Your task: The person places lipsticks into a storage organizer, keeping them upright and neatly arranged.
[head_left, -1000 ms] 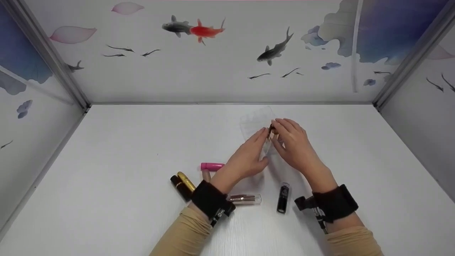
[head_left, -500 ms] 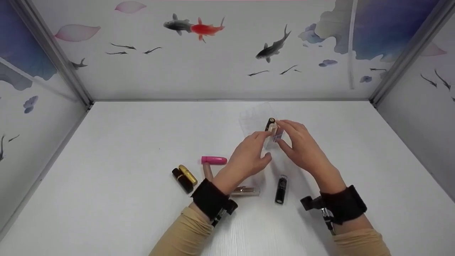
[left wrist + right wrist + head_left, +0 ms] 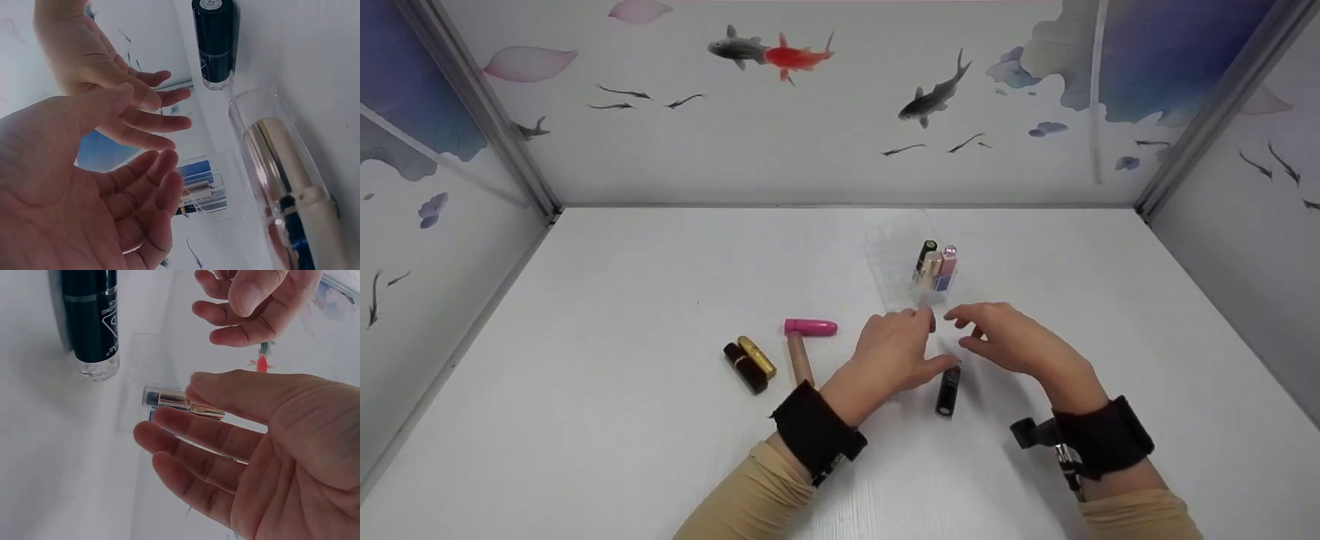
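Head view first, reading left to right across the white worktop [image 3: 607, 420]: we see a dark lipstick tube [image 3: 745, 367] and a gold tube [image 3: 757, 357] lying side by side, touching. Just right of them lies a tan tube [image 3: 799, 363], and a pink tube [image 3: 810, 327] lies across its far end. Next comes our left hand [image 3: 894, 354], fingers relaxed and spread, holding nothing. Its fingertips sit near the front edge of the clear organizer [image 3: 901, 259], which stands beyond both hands with three upright tubes in its right-hand compartments. A black bottle [image 3: 947, 391] lies on the worktop between the two wrists, just beside the left hand's thumb side and below the right hand's fingers. Our right hand [image 3: 1011, 346] hovers loosely curled and empty, close to the left hand without touching it. From the left wrist, we find a clear-capped lipstick [image 3: 292, 185] lying under that palm, near the black bottle.
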A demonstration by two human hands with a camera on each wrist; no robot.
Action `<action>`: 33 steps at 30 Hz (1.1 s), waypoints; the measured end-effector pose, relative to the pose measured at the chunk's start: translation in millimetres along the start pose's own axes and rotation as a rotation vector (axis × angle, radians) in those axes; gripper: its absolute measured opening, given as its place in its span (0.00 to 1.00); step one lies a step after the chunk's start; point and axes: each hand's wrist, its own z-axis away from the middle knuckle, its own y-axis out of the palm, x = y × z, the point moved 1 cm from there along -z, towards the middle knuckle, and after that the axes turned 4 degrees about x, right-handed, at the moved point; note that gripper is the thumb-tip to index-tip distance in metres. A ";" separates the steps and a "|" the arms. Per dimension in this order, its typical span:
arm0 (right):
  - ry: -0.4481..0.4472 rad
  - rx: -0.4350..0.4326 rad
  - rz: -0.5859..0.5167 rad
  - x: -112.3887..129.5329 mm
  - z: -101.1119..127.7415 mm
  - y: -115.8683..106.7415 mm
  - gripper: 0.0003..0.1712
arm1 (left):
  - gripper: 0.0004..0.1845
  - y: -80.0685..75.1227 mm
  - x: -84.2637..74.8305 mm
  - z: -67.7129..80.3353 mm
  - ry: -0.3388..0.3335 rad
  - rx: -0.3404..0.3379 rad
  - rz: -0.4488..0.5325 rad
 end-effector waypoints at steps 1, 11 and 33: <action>-0.010 0.028 0.001 -1.3 0.4 1.1 0.21 | 0.27 1.8 -1.2 0.6 0.005 0.004 -0.029; -0.033 0.175 -0.054 -3.3 -2.2 10.0 0.22 | 0.36 19.1 -6.7 1.6 0.019 0.128 -0.188; -0.106 0.097 0.015 -4.7 -5.0 19.6 0.14 | 0.16 30.9 1.3 -6.8 0.173 0.122 -0.120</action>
